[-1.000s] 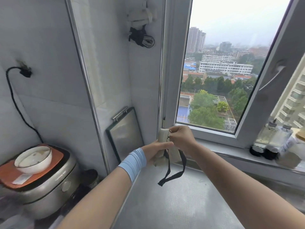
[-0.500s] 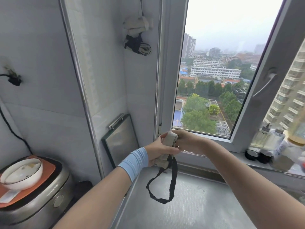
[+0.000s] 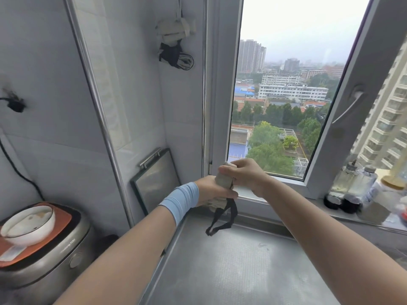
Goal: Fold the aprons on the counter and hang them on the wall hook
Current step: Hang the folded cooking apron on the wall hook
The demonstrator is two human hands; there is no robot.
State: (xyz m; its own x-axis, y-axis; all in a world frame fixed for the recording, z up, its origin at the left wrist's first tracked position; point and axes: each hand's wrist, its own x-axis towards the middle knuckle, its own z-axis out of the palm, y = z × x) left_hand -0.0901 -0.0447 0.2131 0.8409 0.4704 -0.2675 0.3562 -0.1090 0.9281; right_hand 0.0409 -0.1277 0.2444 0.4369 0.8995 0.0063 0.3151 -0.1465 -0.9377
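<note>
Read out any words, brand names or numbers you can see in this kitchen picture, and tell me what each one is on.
Nothing here can be quoted with certainty.
Small grey print on the front of the rice cooker: too small and blurred to read.
White card lying on top of it: blurred, no legible text.
Bottles at the right edge: any labels are too blurred to read.

Matt woven cloth is seen in the rolled beige apron (image 3: 223,181). The grey steel counter (image 3: 242,271) is stamped with a fine raised grain, and the rounded silver rice cooker (image 3: 55,249) is finished in brushed metal. A smooth gloss is shown by the white bowl (image 3: 33,233) and pale grey wall tiles (image 3: 55,150).
</note>
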